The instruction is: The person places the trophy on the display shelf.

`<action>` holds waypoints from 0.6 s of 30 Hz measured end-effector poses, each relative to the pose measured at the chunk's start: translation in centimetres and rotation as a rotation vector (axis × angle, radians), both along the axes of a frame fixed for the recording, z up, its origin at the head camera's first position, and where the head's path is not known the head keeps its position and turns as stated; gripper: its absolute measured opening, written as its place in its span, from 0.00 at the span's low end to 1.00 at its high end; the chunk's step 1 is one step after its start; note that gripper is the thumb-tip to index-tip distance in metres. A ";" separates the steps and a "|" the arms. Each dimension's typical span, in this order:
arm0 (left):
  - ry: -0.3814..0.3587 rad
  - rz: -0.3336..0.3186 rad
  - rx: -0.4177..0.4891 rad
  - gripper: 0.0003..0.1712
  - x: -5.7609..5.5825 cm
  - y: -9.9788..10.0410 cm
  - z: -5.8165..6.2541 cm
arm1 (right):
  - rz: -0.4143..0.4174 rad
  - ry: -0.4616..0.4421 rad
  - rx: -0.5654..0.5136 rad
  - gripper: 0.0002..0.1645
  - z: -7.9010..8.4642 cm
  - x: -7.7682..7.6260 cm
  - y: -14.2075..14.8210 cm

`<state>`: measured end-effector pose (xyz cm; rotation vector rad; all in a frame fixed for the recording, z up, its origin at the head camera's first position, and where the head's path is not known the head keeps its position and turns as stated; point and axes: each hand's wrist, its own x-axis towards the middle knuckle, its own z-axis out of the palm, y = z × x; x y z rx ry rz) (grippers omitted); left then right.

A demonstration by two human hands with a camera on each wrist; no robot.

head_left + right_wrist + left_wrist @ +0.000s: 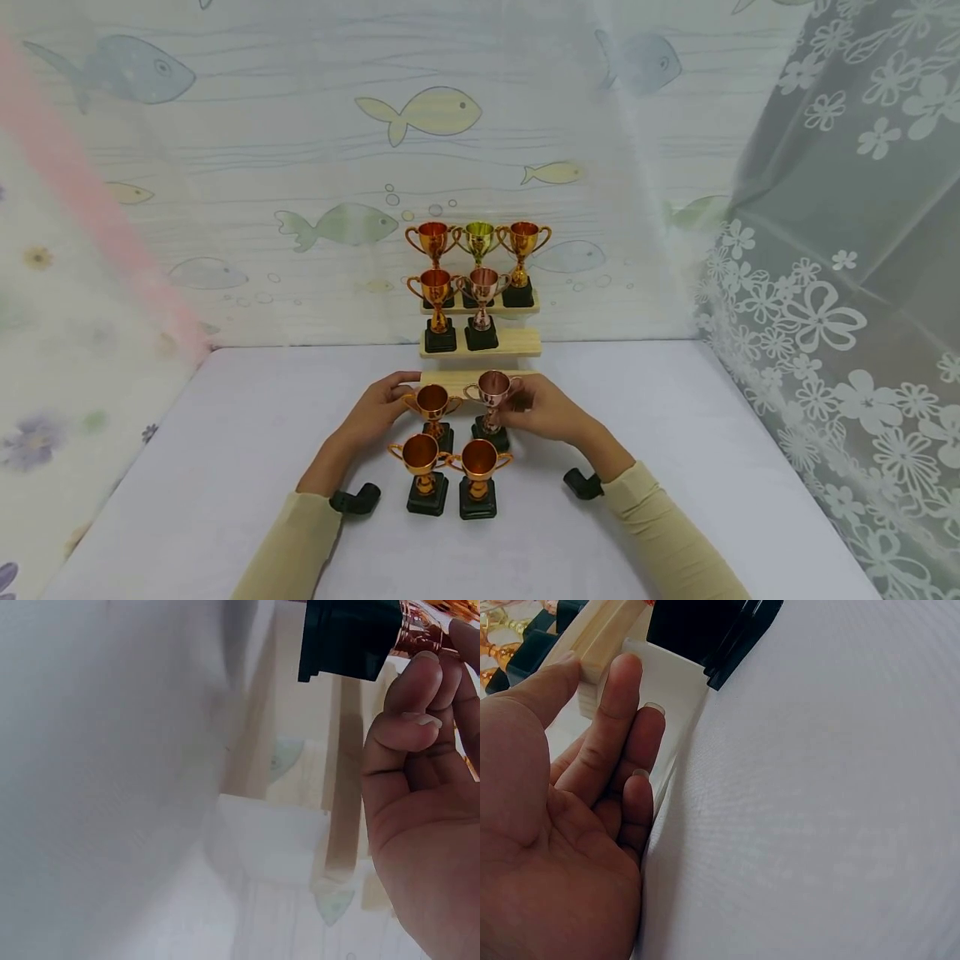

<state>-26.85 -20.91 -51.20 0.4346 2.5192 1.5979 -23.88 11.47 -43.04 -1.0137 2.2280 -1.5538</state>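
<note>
My right hand (547, 408) pinches a rose-gold trophy cup (494, 388) by its stem, just in front of the lowest wooden step (450, 380). In the right wrist view, the curled fingers (416, 682) meet this trophy's stem above its dark square base (352, 637). At the step's left end is my left hand (377, 410), its thumb and index finger pinching the board's corner (592, 664). Between the hands stands an orange-gold trophy (433, 403). Two more orange-gold trophies, one left (421, 455) and one right (478, 460), stand nearer me on the white table.
On the middle step (517, 340) stand a gold trophy (436, 287) and a rose-gold one (483, 286). The top step (483, 305) bears three trophies, the middle one yellow-green (478, 238). Behind is a fish-print curtain (300, 142); a flowered sheer curtain (847, 333) hangs right.
</note>
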 end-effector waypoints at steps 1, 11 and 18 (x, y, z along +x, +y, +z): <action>0.002 -0.003 0.003 0.26 0.0 0.0 0.0 | -0.001 -0.011 -0.005 0.07 -0.3 -0.3 0.1; 0.001 -0.004 0.011 0.27 0.1 -0.1 0.0 | -0.044 -0.023 -0.006 0.08 -0.2 -2.2 1.6; -0.004 -0.006 0.018 0.28 0.2 0.0 0.1 | -0.059 -0.014 0.009 0.08 1.8 -3.2 2.9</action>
